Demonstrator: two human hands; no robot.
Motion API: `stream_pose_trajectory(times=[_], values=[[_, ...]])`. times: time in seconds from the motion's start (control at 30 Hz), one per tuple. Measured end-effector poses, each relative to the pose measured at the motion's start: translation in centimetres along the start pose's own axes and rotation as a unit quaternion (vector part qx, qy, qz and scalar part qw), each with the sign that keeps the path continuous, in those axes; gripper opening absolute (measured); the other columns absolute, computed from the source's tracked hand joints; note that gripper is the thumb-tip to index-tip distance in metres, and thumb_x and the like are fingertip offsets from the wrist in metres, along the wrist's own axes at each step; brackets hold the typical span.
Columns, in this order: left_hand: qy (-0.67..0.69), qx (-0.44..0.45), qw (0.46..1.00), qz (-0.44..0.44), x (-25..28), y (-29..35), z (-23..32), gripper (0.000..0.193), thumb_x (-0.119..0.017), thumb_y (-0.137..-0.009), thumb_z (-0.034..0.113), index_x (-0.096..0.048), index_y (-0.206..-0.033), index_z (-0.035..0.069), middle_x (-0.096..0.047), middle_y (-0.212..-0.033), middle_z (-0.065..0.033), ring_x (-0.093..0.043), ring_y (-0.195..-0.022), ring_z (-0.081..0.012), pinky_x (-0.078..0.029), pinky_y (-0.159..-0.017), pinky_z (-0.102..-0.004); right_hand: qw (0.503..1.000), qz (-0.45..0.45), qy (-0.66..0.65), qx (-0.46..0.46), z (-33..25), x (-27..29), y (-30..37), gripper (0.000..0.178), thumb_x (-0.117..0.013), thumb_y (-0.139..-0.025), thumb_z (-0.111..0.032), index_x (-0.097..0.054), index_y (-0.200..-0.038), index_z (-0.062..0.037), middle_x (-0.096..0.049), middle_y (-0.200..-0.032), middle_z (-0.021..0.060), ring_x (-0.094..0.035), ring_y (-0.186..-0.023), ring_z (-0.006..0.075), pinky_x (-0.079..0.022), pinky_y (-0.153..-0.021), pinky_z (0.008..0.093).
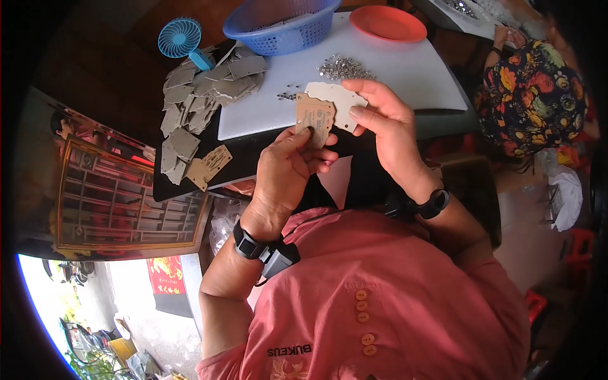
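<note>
Black table: filled upper half of frame, white sheet on top.
Grey card pile: upper left, uneven. From where I stood, an arm bump could have slid pieces off the near edge.
Left hand: centre of frame, thumb and fingers pinching the brown card. Slack pinch = card could have swivelled.
Right hand: right of centre, thumb and forefinger gripping the cream card by its right end. Uneven squeeze could have bent it.
Overlap: brown in front of cream; couldn't tell if touching. If so, wavy edges might have snagged.
Shiny bits heap: upper centre, above both cards. Low hand swing could have scattered it.
Dark bits: just left of brown card; a dropped card could have flicked them.
Cream axis: long way sloped upper left to lower right, left part hidden.
Brown axis: long way near upright, wavy edge rightward, printed face toward me.
</note>
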State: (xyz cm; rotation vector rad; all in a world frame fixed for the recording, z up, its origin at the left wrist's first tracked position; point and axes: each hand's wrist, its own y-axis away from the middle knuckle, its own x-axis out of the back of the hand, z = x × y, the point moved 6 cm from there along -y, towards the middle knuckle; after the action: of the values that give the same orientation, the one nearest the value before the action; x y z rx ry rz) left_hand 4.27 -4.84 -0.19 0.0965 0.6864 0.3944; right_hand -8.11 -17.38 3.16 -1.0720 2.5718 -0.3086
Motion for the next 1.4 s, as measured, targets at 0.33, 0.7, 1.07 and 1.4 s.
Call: stream_pose_trajectory(times=[0.33, 0.7, 1.07, 1.4], values=[[0.006, 0.033, 0.999, -0.029, -2.5, -0.7, -1.4, 0.035, -0.051, -0.102, 0.031, -0.060, -0.121, 0.003, -0.067, -0.111, -0.0108, -0.066, -0.097, -0.0251, -0.050, -0.077, -0.0369, 0.998, -0.011, 0.018, 0.062, -1.0, -1.1, 2.2, 0.041, -0.059, -0.095, 0.002, -0.054, -0.136, -0.0022, -0.065, -0.123, 0.0127, -0.062, -0.101, 0.0108, -0.051, -0.088, 0.0255], [0.039, -0.001, 0.996, -0.074, -2.3, -0.9, -1.3, 0.034, -0.052, -0.101, 0.033, -0.060, -0.111, 0.001, -0.065, -0.088, -0.0093, -0.062, -0.073, -0.0233, -0.048, -0.069, -0.0358, 0.996, -0.024, 0.068, 0.058, -1.4, 1.3, 1.2, 0.028, -0.065, -0.095, -0.008, -0.063, -0.121, 0.0002, -0.068, -0.105, 0.0064, -0.061, -0.093, 0.0101, -0.052, -0.081, 0.0288], [-0.281, -0.122, 0.948, 0.083, -1.4, 0.9, 2.4, 0.061, -0.045, -0.103, 0.048, -0.067, -0.114, -0.008, -0.066, -0.079, -0.0143, -0.063, -0.063, -0.0180, -0.051, -0.058, -0.0280, 0.954, -0.131, 0.235, 0.132, -3.2, 0.6, -0.1, 0.011, -0.071, -0.087, -0.003, -0.065, -0.095, 0.0005, -0.067, -0.082, 0.0044, -0.059, -0.071, 0.0112, -0.047, -0.065, 0.0263], [-0.471, -0.247, 0.847, 0.010, -0.5, -1.0, 0.4, 0.055, -0.071, -0.086, -0.004, -0.056, -0.138, 0.004, -0.065, -0.121, -0.0068, -0.060, -0.110, -0.0133, -0.049, -0.096, -0.0284, 0.946, -0.071, 0.286, 0.133, 1.3, 0.9, 0.7, 0.034, -0.072, -0.078, 0.001, -0.063, -0.111, -0.0028, -0.067, -0.088, 0.0097, -0.066, -0.075, 0.0177, -0.054, -0.069, 0.0294]])
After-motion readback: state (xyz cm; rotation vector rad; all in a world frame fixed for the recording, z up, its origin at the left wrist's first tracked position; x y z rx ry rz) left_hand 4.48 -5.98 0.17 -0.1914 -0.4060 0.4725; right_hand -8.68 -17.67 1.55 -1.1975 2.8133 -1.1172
